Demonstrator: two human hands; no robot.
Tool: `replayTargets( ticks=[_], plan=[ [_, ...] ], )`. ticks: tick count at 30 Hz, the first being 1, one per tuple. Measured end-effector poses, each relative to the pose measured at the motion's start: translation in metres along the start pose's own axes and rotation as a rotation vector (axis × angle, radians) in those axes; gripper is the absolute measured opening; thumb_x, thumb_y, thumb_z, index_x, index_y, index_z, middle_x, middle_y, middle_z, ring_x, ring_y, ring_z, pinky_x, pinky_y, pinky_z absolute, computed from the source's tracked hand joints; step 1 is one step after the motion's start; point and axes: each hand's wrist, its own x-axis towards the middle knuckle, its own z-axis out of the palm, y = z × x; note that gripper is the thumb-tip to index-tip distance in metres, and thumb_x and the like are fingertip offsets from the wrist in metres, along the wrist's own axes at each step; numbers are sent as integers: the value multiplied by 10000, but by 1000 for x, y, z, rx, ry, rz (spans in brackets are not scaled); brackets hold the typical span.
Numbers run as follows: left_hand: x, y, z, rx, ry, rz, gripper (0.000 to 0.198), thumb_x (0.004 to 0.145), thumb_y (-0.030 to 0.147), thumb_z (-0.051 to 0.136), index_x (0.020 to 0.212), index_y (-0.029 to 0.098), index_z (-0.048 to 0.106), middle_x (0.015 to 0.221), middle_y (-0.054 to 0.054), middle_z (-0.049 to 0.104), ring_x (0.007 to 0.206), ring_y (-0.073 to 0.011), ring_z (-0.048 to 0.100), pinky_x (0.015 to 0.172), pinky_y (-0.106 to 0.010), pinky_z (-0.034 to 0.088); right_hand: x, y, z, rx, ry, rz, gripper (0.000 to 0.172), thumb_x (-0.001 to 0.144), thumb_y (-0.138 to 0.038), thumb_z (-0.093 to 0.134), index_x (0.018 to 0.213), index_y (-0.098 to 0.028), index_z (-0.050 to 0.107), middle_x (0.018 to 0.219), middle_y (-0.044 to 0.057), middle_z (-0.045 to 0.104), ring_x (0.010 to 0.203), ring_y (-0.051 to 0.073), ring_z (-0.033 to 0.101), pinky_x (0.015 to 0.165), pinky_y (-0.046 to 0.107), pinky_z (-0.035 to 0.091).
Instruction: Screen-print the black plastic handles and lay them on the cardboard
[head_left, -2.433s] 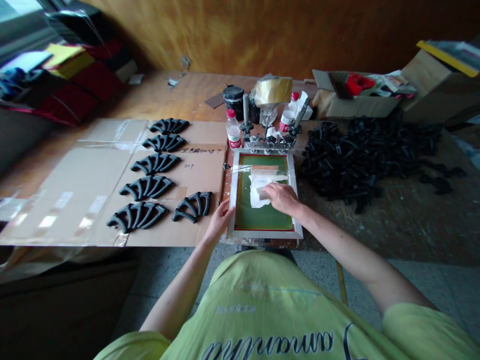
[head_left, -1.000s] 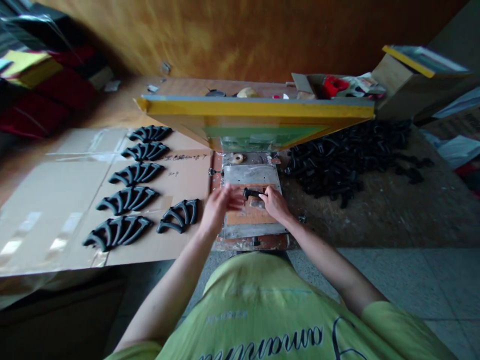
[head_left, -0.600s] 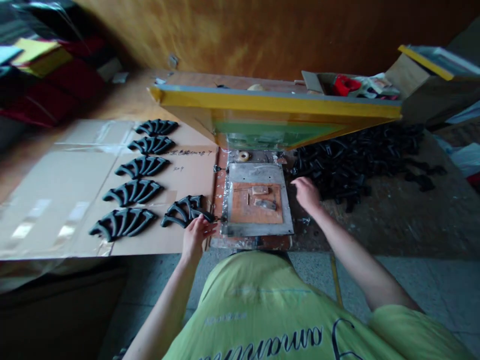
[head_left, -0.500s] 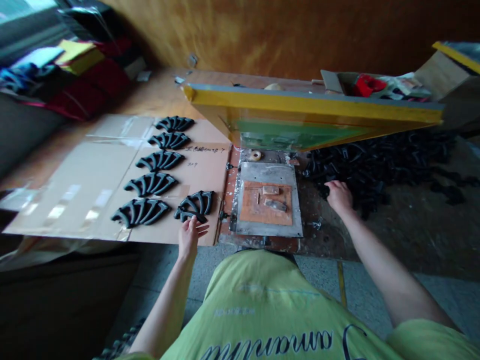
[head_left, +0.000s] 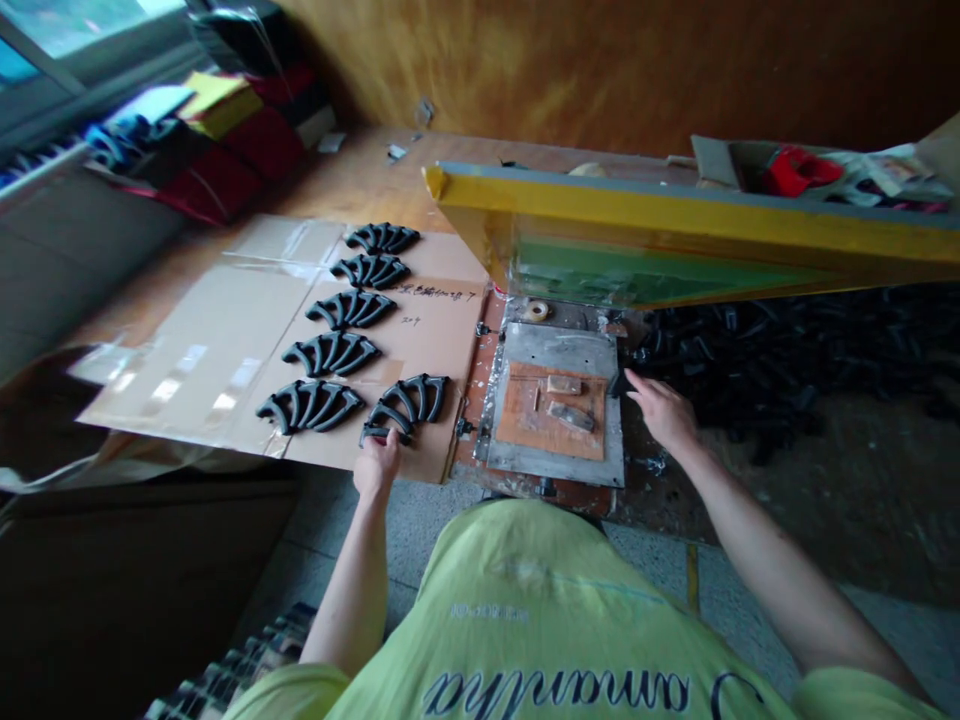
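My left hand (head_left: 377, 464) is closed on the end of a black curved plastic piece (head_left: 387, 436), at the near side of a fanned group of like pieces (head_left: 417, 398) on the cardboard sheet (head_left: 187, 320). Several more fanned rows, such as the nearest row (head_left: 309, 405), lie to its left. My right hand (head_left: 664, 412) pinches another black plastic piece (head_left: 618, 382) at the right edge of the grey metal plate (head_left: 495, 450). On that plate is a brown board (head_left: 517, 430) with small blocks (head_left: 564, 385) on it.
Over the plate's far side leans a yellow-edged screen frame (head_left: 637, 215). A heap of black pieces (head_left: 780, 350) lies to the right. Behind are a tape roll (head_left: 537, 311) and an open carton (head_left: 714, 162); stacked red and yellow bundles (head_left: 225, 150) stand far left.
My right hand has come from the black heap to the plate's edge with a piece. My left hand has closed on the near piece of the fanned group. The view has shifted left.
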Motion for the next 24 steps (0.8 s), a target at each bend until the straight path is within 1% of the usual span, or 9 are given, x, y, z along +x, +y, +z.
replayTargets(
  ticks=[1, 3, 5, 8, 12, 15, 18, 21, 24],
  plan=[
    [-7, 5, 1, 76, 68, 21, 426, 857, 527, 497, 1059, 182, 642, 1016, -183, 706, 1043, -364, 649, 891, -501, 498, 4, -19, 3, 67, 12, -61, 406, 982, -230, 456, 1360, -218, 601, 1180, 109, 666, 1064, 229, 617, 917, 351, 506],
    [-21, 18, 8, 214, 161, 166, 499, 884, 530, 469, 1206, 177, 612, 1254, -184, 629, 1201, -341, 560, 1007, -474, 438, 11, -51, 13, 161, 14, -163, 352, 986, -214, 470, 1279, -241, 662, 1161, 70, 673, 1031, 193, 634, 901, 308, 513],
    [-32, 32, 20, 292, 151, 335, 554, 895, 520, 474, 1330, 189, 567, 1408, -166, 535, 1286, -334, 480, 1058, -463, 396, 17, -75, 23, 173, 13, -209, 310, 987, -206, 488, 1200, -255, 708, 1066, 43, 685, 939, 166, 642, 838, 274, 518],
    [-35, 51, 37, 374, 110, 324, 639, 874, 579, 497, 1396, 212, 538, 1489, -166, 461, 1340, -390, 393, 1057, -553, 361, 24, -94, 34, 94, 34, -243, 273, 973, -198, 525, 1123, -263, 744, 928, 45, 674, 898, 184, 608, 801, 284, 511],
    [-24, 62, 50, 393, 88, 197, 704, 861, 636, 468, 1410, 199, 529, 1524, -181, 414, 1357, -456, 329, 1022, -664, 316, 28, -102, 38, 47, 53, -307, 322, 939, -128, 515, 1133, -242, 745, 957, 93, 670, 988, 252, 579, 843, 369, 528],
    [-14, 62, 50, 377, 53, 156, 655, 861, 595, 486, 1383, 206, 560, 1523, -173, 420, 1333, -465, 355, 980, -661, 354, 27, -102, 40, 70, 54, -360, 420, 935, -98, 444, 1213, -270, 707, 1105, 94, 670, 1070, 283, 571, 904, 443, 528],
    [-9, 59, 45, 390, 49, 182, 577, 846, 538, 542, 1316, 212, 618, 1459, -161, 501, 1274, -428, 433, 950, -615, 404, 24, -99, 43, 103, 75, -369, 520, 939, -100, 384, 1347, -328, 611, 1221, 78, 643, 1144, 298, 567, 975, 503, 507],
    [-7, 58, 41, 401, 42, 247, 514, 839, 504, 576, 1271, 236, 653, 1417, -142, 549, 1261, -407, 459, 933, -574, 426, 22, -95, 48, 134, 116, -341, 591, 959, -147, 381, 1493, -396, 423, 1323, 69, 595, 1206, 295, 567, 997, 511, 511],
    [3, 69, 40, 398, 52, 348, 482, 840, 496, 591, 1250, 255, 668, 1382, -136, 582, 1266, -391, 466, 952, -545, 417, 20, -88, 56, 132, 153, -331, 606, 978, -234, 425, 1550, -393, 302, 1386, 72, 558, 1228, 294, 567, 985, 498, 527]
  ],
)
